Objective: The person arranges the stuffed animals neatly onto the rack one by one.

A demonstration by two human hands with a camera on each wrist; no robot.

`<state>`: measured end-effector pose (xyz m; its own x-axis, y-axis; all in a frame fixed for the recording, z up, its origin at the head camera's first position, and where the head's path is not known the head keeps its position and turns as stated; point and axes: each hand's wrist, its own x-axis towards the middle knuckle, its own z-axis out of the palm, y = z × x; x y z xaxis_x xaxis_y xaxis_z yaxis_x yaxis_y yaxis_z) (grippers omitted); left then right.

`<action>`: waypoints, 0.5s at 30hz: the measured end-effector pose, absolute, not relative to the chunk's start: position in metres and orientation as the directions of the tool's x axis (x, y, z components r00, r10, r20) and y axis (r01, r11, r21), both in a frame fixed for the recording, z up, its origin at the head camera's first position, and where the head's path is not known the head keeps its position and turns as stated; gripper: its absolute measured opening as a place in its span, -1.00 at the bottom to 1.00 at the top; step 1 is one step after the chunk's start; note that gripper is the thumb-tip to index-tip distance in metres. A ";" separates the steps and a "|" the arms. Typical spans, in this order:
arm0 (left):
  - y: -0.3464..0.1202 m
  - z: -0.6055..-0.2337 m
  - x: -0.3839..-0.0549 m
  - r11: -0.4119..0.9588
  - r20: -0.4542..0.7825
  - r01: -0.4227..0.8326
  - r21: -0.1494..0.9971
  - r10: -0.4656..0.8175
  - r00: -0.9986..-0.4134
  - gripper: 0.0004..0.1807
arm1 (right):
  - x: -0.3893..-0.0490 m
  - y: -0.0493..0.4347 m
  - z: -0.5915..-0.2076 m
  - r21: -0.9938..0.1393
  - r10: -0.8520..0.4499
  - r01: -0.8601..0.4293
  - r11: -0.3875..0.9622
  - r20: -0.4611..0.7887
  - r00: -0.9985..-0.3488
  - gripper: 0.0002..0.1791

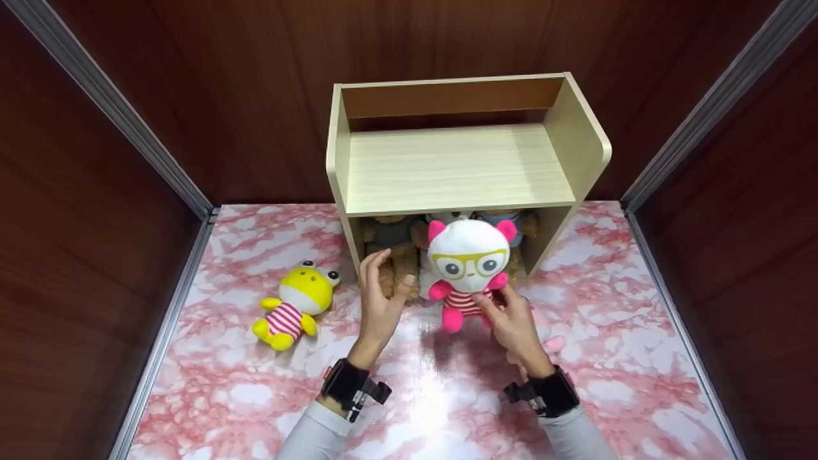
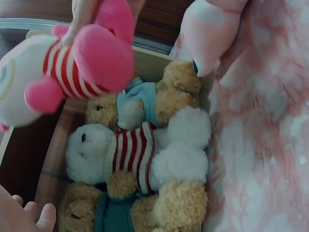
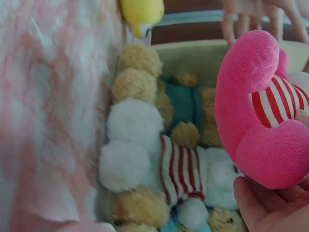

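My right hand (image 1: 514, 322) grips a plush panda (image 1: 470, 255) by its striped body, thumb across the front. It has a white head, pink ears and limbs, and yellow glasses, and is held upright before the shelf's lower opening. My left hand (image 1: 381, 300) is raised to the panda's left side, fingers apart and holding nothing. Behind the panda, three plush bears sit in the lower compartment: a brown bear in dark green (image 2: 116, 212), a white bear in a striped shirt (image 2: 133, 154) and a brown bear in light blue (image 2: 137, 101).
The pale wooden shelf (image 1: 460, 169) stands against the back wall, its upper board bare. A yellow plush frog (image 1: 294, 306) lies on the marbled floor at left. A pale pink plush toy (image 1: 549, 329) lies partly hidden behind my right hand. Dark panels (image 1: 77, 223) enclose the sides.
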<state>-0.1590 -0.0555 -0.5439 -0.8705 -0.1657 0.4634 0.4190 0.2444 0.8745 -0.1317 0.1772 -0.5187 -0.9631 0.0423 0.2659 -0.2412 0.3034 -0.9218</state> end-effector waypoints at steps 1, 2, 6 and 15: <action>-0.057 -0.545 -0.159 0.246 0.459 0.414 0.876 -0.169 -0.872 -0.24 | -0.132 0.179 -0.516 -0.917 0.053 -0.244 0.315 0.274 -0.960 -0.76; -0.058 -0.546 -0.159 0.248 0.457 0.410 0.878 -0.171 -0.873 -0.27 | -0.132 0.181 -0.513 -0.915 0.064 -0.244 0.320 0.278 -0.958 -0.76; -0.063 -0.548 -0.159 0.258 0.446 0.395 0.882 -0.179 -0.877 -0.35 | -0.135 0.190 -0.503 -0.914 0.102 -0.250 0.319 0.295 -0.950 -0.74; -0.072 -0.553 -0.158 0.270 0.417 0.360 0.893 -0.193 -0.888 -0.40 | -0.141 0.202 -0.477 -0.906 0.119 -0.307 0.293 0.353 -0.928 -0.77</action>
